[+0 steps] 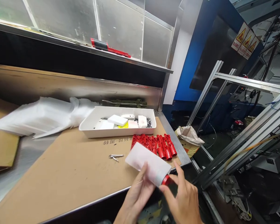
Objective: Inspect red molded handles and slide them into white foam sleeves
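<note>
The person is sleeving a red part (166, 180) into a white foam pouch (148, 164), held in the air just off the near edge of the desk (67, 168). The left hand (136, 194) grips the pouch from below, fingers closed on its near side; the right hand (183, 199) pinches the pouch mouth, fingers closed around the red end that shows there. Judged step: insertion almost done, only the tip exposed. The next move appears to call for seating that tip and steadying the pouch. The pouch's long axis runs diagonally, closed end toward the upper left, open end toward the lower right. A row of red parts (154, 144) lies on the desk behind, beside a white tray (93, 127)
</note>
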The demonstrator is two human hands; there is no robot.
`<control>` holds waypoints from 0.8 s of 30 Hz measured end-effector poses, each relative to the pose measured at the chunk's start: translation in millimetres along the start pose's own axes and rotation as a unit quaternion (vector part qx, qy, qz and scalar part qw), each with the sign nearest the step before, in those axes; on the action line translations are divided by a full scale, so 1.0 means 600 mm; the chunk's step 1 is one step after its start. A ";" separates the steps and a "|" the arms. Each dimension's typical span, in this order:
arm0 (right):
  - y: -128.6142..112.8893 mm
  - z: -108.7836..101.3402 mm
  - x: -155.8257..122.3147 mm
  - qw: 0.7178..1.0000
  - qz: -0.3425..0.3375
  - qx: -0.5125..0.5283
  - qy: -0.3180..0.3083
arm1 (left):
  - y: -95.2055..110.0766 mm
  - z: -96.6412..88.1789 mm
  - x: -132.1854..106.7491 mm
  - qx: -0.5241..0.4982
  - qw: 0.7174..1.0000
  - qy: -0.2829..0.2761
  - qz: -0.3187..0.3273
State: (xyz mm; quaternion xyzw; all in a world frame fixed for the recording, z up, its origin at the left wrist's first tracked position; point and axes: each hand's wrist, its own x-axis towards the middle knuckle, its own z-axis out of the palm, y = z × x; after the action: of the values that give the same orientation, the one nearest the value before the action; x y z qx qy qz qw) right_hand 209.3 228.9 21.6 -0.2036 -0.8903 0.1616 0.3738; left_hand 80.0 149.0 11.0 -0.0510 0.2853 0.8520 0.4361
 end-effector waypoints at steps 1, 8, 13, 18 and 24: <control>-0.003 -0.006 0.008 1.000 -0.005 -0.014 -0.002 | -0.004 0.007 -0.003 -0.026 0.999 0.015 -0.014; -0.006 -0.050 0.053 0.994 0.031 0.023 -0.099 | -0.008 0.029 -0.039 -0.142 0.984 0.063 -0.088; -0.033 -0.054 0.072 0.993 -0.044 -0.009 -0.111 | -0.009 0.021 -0.064 -0.228 0.961 0.001 -0.158; -0.067 -0.070 0.087 0.980 -0.170 -0.004 -0.102 | -0.017 -0.006 -0.102 -0.294 0.914 -0.145 -0.238; -0.092 -0.070 0.090 0.937 -0.304 0.050 -0.164 | -0.025 -0.039 -0.142 -0.305 0.919 -0.173 -0.180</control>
State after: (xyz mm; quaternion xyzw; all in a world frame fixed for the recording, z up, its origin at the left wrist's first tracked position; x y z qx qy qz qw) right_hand 192.3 213.3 106.5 0.1250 -0.9495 0.1155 0.2636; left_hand 140.3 82.7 13.5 -0.0843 -0.0824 0.8004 0.5877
